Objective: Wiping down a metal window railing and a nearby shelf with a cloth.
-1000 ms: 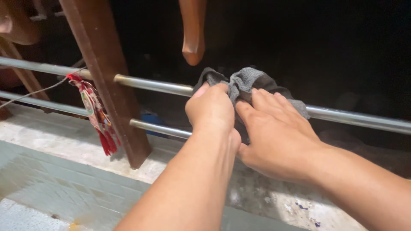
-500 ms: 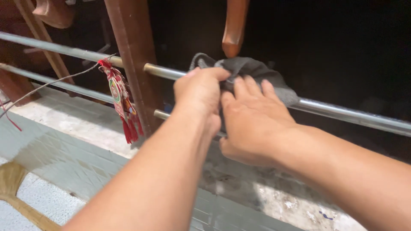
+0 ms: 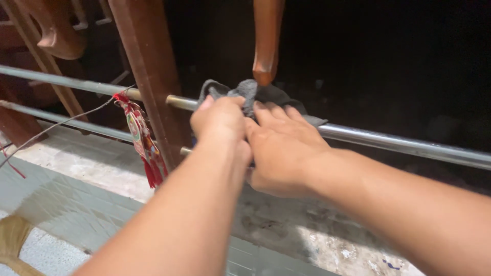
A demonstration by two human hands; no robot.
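Observation:
A dark grey cloth is bunched over the upper metal rail. My left hand is closed on the cloth's left part, just right of a brown wooden post. My right hand presses on the cloth from the right, fingers together and laid over it, touching my left hand. Most of the cloth is hidden under both hands.
A lower metal rail runs parallel below. A red tassel charm hangs from the upper rail by a string. A wooden leg end hangs above the cloth. A stained concrete ledge lies below; a broom tip at bottom left.
Both hands and the cloth have slid left along the upper rail toward the wooden post. The cloth is now more bunched and more covered by my hands.

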